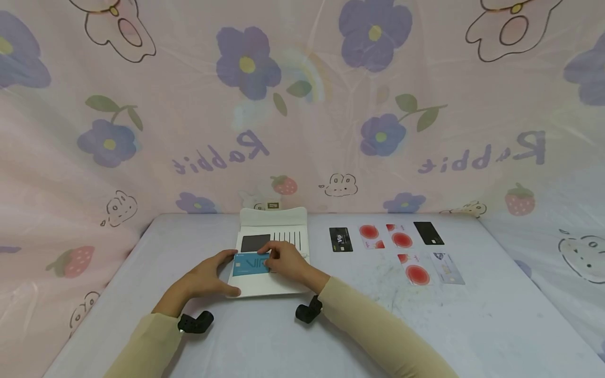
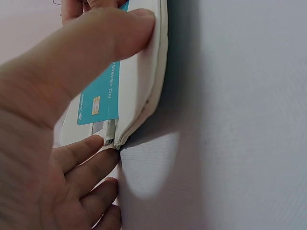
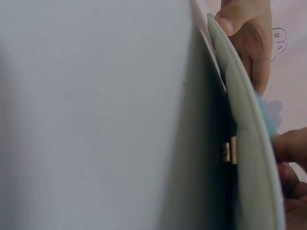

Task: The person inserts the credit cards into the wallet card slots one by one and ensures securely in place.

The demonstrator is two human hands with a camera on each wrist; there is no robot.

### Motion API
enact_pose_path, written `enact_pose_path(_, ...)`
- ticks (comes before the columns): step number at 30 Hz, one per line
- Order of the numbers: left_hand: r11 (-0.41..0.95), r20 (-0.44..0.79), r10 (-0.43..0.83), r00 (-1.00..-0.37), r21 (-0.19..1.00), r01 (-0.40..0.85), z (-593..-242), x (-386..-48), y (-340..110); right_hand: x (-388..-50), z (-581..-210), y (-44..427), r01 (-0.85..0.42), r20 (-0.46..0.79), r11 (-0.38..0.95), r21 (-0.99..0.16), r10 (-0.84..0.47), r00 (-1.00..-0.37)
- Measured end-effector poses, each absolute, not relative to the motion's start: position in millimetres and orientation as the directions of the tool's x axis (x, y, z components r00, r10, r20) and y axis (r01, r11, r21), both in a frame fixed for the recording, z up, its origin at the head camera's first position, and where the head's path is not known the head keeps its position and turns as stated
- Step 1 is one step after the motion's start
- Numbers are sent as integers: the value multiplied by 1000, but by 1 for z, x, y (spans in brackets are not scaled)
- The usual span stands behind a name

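A white wallet (image 1: pixel 264 287) lies unfolded on the table, its flap at the far side and a dark panel (image 1: pixel 256 242) beside a row of slits inside. Across its near half is a blue VIP card (image 1: pixel 249 265) with a chip, its chip end to the left. My right hand (image 1: pixel 289 263) pinches this card by its right part, thumb and fingertips over the lettering. At the wallet's left side, my left hand (image 1: pixel 208 275) holds the edge. Its thumb (image 2: pixel 115 36) presses the near part, and its fingertips touch the left side. How far the card sits in a pocket is unclear.
To the right lie a black Vip card (image 1: pixel 341 239), several cards with red circles (image 1: pixel 402 240), a plain black card (image 1: pixel 428 233) and a silvery card (image 1: pixel 447 269). A patterned curtain (image 1: pixel 321 121) hangs behind the white table (image 1: pixel 359 325).
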State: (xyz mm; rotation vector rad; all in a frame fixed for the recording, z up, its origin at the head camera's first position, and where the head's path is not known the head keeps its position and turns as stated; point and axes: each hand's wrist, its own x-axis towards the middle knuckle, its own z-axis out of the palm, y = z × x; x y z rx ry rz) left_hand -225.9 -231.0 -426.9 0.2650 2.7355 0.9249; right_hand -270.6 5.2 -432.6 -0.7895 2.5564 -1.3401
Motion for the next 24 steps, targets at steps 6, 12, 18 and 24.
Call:
enact_pose_path(6, 789, -173, 240, -955, 609, 88, -427, -226, -230, -271, -432, 5, -377, 99, 465, -801, -518, -849)
enact_pose_path(12, 789, -165, 248, -955, 607, 100, -426, -226, -230, -272, -432, 5, -372, 97, 464, -804, -514, -852)
enact_pose_path(18, 800, -179, 234, -956, 594, 85, -426, -225, -230, -271, -432, 4, -356, 84, 464, -812, -510, -856)
enact_pose_path(24, 802, -183, 231, -956, 592, 80, -427, -225, -230, -269, -430, 3, -334, 75, 462, -822, -493, -867)
